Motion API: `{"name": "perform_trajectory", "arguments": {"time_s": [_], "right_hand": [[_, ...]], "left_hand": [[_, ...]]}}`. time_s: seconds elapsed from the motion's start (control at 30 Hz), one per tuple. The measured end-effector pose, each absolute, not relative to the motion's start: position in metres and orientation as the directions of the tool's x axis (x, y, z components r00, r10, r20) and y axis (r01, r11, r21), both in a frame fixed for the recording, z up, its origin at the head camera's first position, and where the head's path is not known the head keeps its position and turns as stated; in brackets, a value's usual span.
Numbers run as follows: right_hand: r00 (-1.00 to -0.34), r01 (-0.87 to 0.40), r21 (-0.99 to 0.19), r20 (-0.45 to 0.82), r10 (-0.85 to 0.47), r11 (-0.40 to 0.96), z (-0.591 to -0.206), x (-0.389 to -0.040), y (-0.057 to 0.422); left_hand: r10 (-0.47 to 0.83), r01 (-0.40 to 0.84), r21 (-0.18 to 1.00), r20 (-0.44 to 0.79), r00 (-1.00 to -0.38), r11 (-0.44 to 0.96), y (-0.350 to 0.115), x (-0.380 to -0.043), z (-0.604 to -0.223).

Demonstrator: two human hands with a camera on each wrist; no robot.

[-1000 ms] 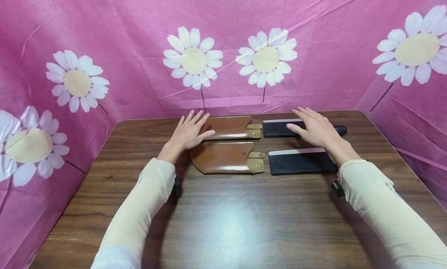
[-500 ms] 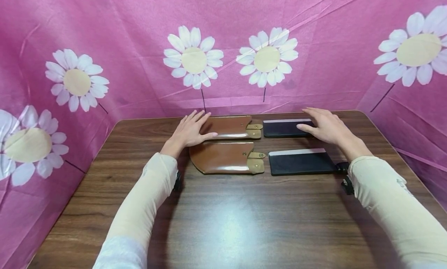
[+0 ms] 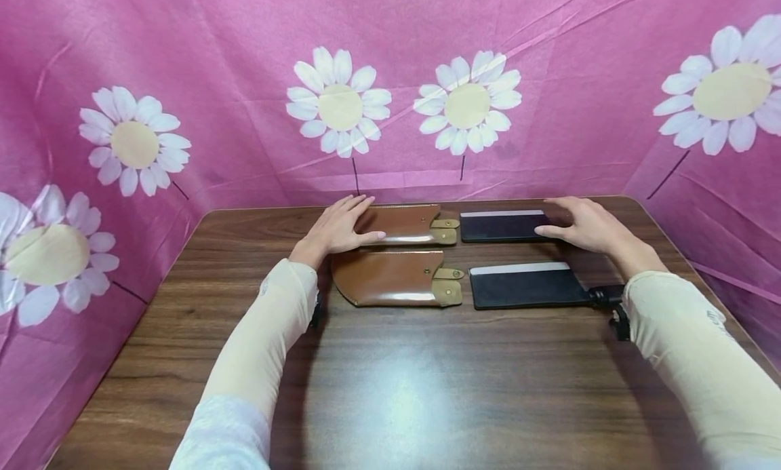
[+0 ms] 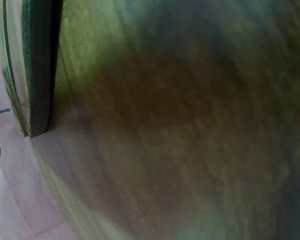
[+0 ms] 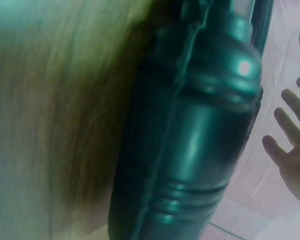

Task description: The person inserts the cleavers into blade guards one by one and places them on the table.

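Note:
Two brown leather sheaths lie on the wooden table, a far one (image 3: 396,222) and a near one (image 3: 390,277), each with snap straps at its right end. My left hand (image 3: 335,229), fingers extended, overlaps the left end of the far sheath. To the right lie two black cleavers with pale edges, a far one (image 3: 503,229) and a near one (image 3: 527,287). My right hand (image 3: 594,229) is over the far cleaver's handle, which it hides, thumb out by the blade. A ridged black handle (image 5: 185,130) fills the right wrist view, beside my spread fingers (image 5: 290,125).
A pink cloth (image 3: 244,117) printed with white daisies hangs behind and at both sides of the table (image 3: 390,375). The table's back edge runs just beyond the far sheath and far cleaver.
My right hand has moved right, off the far blade towards its handle end, uncovering the near cleaver's handle. My left hand has shifted slightly right and lower. Sheaths and cleavers stay put.

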State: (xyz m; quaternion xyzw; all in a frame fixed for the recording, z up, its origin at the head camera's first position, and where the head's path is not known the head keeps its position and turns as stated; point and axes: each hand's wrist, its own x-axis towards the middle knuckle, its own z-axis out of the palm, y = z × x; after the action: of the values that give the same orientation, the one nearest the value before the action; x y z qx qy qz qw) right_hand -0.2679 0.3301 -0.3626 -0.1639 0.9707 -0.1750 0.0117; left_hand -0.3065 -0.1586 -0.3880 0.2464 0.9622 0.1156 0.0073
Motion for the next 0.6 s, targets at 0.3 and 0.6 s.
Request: {"name": "perform_trajectory", "arguments": {"time_s": [0.3,0.6], "right_hand": [[-0.959,-0.253,-0.367,-0.030,-0.283,0.895,-0.369,-0.271,0.344],[-0.965,-0.198,-0.380,-0.086,-0.248,0.904,-0.375,-0.272,0.356]], "left_hand": [[0.491,0.478,0.232,0.002,-0.871,0.847,-0.154,-0.314,-0.394],[0.511,0.489,0.219,-0.054,-0.858,0.844,-0.148,-0.322,-0.396]]}}
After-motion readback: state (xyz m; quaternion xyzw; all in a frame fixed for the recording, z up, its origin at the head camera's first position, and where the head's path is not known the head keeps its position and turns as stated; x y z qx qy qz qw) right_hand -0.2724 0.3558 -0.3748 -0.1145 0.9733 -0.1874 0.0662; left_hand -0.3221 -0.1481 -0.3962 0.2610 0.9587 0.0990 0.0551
